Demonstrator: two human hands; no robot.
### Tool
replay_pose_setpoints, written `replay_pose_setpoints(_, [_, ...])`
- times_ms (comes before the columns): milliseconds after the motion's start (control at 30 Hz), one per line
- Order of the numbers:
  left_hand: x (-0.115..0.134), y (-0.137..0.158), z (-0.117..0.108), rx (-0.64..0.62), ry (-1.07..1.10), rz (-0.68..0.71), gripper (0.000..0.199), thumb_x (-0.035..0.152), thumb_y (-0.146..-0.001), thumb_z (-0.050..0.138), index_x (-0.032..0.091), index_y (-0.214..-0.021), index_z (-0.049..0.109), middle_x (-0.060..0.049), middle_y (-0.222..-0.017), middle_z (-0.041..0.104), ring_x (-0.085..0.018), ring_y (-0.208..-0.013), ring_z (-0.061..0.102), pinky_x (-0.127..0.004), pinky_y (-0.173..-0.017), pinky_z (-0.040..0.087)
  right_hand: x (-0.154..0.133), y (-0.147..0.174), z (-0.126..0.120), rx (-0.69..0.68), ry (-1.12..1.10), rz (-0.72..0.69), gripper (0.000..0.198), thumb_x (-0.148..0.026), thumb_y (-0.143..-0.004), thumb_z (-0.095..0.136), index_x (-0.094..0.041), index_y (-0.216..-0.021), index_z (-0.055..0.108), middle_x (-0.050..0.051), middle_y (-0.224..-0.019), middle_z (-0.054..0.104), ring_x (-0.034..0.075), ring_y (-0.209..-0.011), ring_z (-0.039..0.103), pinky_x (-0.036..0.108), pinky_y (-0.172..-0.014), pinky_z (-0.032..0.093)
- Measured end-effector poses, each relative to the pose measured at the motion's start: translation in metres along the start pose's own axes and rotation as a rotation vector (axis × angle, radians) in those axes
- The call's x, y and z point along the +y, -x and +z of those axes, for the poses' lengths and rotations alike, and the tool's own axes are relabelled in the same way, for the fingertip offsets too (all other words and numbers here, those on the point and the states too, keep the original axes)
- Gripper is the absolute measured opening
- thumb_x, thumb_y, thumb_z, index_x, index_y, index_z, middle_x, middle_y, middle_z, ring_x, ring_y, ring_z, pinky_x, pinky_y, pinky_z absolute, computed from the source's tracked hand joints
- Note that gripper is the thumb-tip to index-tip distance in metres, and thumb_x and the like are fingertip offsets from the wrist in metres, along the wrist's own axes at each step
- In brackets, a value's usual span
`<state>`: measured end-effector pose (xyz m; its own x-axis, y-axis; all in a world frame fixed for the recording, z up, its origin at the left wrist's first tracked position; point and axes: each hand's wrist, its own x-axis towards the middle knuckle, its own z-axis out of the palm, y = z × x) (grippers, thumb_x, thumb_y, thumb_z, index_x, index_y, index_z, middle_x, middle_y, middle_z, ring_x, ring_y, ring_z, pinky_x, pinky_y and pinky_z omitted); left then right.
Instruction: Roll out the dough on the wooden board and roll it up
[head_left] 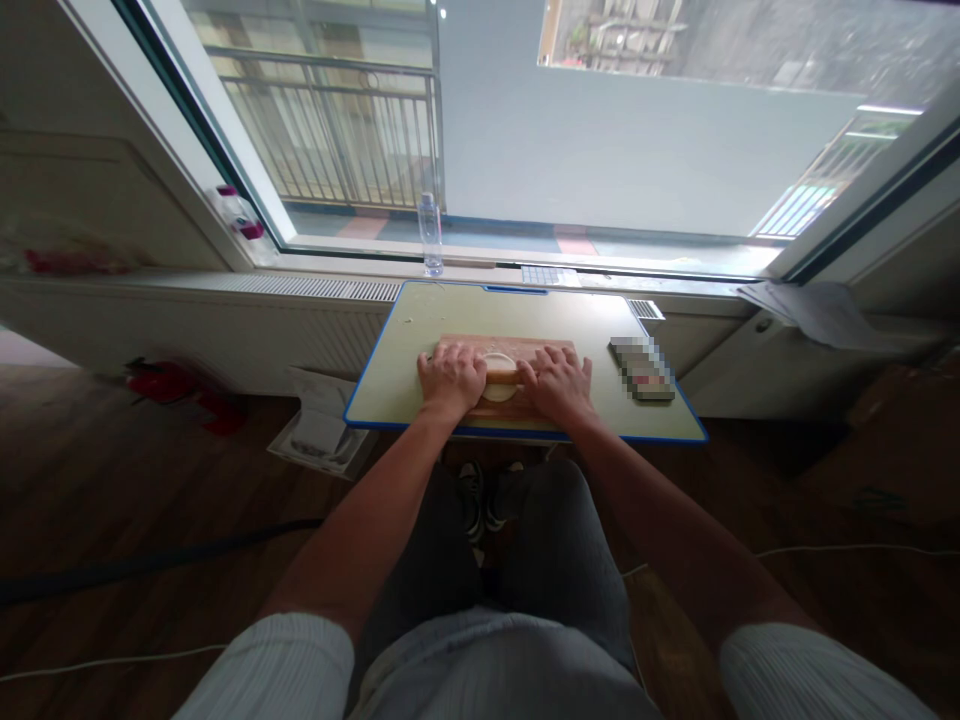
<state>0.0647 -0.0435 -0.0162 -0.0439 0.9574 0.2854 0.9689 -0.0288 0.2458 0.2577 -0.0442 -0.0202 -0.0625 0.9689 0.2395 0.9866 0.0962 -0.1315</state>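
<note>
Both hands press on a wooden rolling pin (502, 377), one toward each end. Beneath its middle lies a pale, round, flat piece of dough (498, 394), showing in front of and behind the pin. My left hand (454, 378) is closed over the left part of the pin. Over the right part, my right hand (559, 382) is closed in the same way. Dough and pin rest on a wooden board (517, 410), which sits on a small light-green table (390, 375) with a blue edge. The pin's ends are hidden under my hands.
A blurred-out flat rectangular object (642, 368) lies at the table's right side. Behind, a clear bottle (430, 235) stands on the windowsill. A second bottle (240, 213) is at the window's left. Papers (814, 312) lie on the right. A red fire extinguisher (184, 392) is on the floor.
</note>
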Motion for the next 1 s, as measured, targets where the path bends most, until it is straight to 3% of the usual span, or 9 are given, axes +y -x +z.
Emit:
replay_pose_setpoints(300, [-0.004,0.025,0.0,0.014,-0.002,0.025,0.056,0.042,-0.11,0.029,0.024,-0.146,0.069,-0.009,-0.163,0.061,-0.031,-0.154,0.049,-0.053,-0.124,0.034,0.0,0.022,0.002,-0.004,-0.029,0.03,0.072,-0.061,-0.113,0.029,-0.014,-0.163,0.051,0.017,-0.171,0.048,0.036,-0.159,0.035,0.063,-0.13,0.022])
replay_pose_setpoints(433, [0.001,0.028,-0.005,-0.005,0.01,0.017,0.054,0.039,-0.109,0.031,0.026,-0.147,0.068,-0.008,-0.163,0.061,-0.032,-0.156,0.047,-0.061,-0.132,0.024,0.001,0.018,-0.002,-0.078,-0.024,0.044,0.067,-0.06,-0.112,0.029,-0.022,-0.163,0.052,0.013,-0.174,0.044,0.037,-0.163,0.028,0.07,-0.13,0.018])
replay_pose_setpoints(533, [0.007,0.015,-0.012,-0.049,0.015,-0.027,0.049,0.036,-0.104,0.041,0.028,-0.145,0.068,-0.009,-0.163,0.061,-0.033,-0.154,0.048,-0.064,-0.134,0.021,0.003,0.0,-0.008,-0.101,-0.041,0.039,0.061,-0.058,-0.109,0.042,-0.025,-0.158,0.057,0.011,-0.173,0.046,0.037,-0.161,0.031,0.07,-0.129,0.019])
replay_pose_setpoints(633, [0.009,-0.009,-0.017,-0.054,0.048,-0.074,0.049,0.036,-0.098,0.051,0.027,-0.144,0.067,-0.012,-0.159,0.063,-0.034,-0.148,0.053,-0.063,-0.132,0.027,0.002,-0.023,-0.011,-0.07,-0.067,0.028,0.06,-0.058,-0.104,0.051,-0.025,-0.154,0.06,0.013,-0.167,0.053,0.036,-0.155,0.04,0.065,-0.128,0.024])
replay_pose_setpoints(767, [0.003,-0.036,-0.01,-0.07,0.047,-0.128,0.048,0.038,-0.099,0.049,0.026,-0.142,0.067,-0.016,-0.156,0.063,-0.035,-0.145,0.054,-0.067,-0.129,0.029,0.001,-0.043,-0.008,-0.084,-0.096,0.058,0.061,-0.062,-0.105,0.049,-0.023,-0.15,0.064,0.015,-0.16,0.06,0.035,-0.148,0.048,0.062,-0.125,0.03])
replay_pose_setpoints(1000, [-0.005,-0.055,0.002,-0.285,-0.005,-0.132,0.052,0.046,-0.101,0.042,0.03,-0.145,0.064,-0.014,-0.165,0.055,-0.036,-0.152,0.047,-0.071,-0.128,0.028,-0.001,-0.058,-0.004,-0.14,-0.112,0.092,0.066,-0.064,-0.103,0.048,-0.021,-0.149,0.065,0.016,-0.157,0.063,0.035,-0.143,0.054,0.055,-0.121,0.038])
